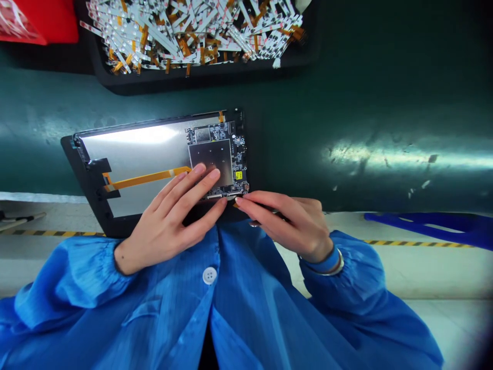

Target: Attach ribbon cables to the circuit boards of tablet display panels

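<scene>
An opened tablet (134, 146) lies at a slant on the bench, its silver back plate and circuit board (211, 159) facing up. An orange ribbon cable (148, 179) runs across the plate to the board. My left hand (173, 221) rests on the tablet with fingers stretched out, two fingertips on the board's metal shield and the thumb by its near edge. At the board's near right corner, my right hand (288, 221) pinches a small flex cable (235, 204); only a bit of orange and white shows at the fingertips. The pinched part is mostly hidden.
A black tray (131, 85) full of white and orange flex strips (200, 36) stands behind the tablet. At the far left is a red container (57, 20). The green bench top (370, 128) stretches right; a blue plastic object (431, 228) sits beyond its near edge.
</scene>
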Tool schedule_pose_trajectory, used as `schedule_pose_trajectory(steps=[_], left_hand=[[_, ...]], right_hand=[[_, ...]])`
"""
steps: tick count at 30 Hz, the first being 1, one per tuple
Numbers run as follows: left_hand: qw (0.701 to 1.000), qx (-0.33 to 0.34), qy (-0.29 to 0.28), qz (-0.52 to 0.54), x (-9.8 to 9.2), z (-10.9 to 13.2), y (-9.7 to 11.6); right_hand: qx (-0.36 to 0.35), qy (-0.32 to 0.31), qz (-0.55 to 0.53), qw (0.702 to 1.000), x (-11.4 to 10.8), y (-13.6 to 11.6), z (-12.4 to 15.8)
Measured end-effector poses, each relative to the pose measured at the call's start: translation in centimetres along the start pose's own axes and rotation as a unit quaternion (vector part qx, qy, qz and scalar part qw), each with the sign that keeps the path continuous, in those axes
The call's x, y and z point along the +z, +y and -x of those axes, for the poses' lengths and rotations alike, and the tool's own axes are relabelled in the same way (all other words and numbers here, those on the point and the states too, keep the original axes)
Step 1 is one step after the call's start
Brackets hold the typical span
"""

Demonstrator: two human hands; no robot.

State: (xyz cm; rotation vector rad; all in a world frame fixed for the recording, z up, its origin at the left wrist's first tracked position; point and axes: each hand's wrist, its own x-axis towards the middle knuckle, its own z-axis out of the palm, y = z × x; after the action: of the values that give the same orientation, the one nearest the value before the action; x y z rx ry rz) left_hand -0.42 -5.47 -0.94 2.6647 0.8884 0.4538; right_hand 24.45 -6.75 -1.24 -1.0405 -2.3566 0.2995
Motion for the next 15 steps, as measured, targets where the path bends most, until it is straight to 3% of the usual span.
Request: schedule_pose_trajectory(steps=[7,15], left_hand=[[1.0,-0.007,-0.006,-0.009,-0.23,-0.23,0.08],[0.998,-0.012,-0.023,-0.059,-0.44,-0.18,0.04]], right_hand=[[-0.008,0.018,-0.034,0.999,0.3,0.57,-0.1],[0.034,0.021,-0.051,0.998,0.17,0.48,0.2]])
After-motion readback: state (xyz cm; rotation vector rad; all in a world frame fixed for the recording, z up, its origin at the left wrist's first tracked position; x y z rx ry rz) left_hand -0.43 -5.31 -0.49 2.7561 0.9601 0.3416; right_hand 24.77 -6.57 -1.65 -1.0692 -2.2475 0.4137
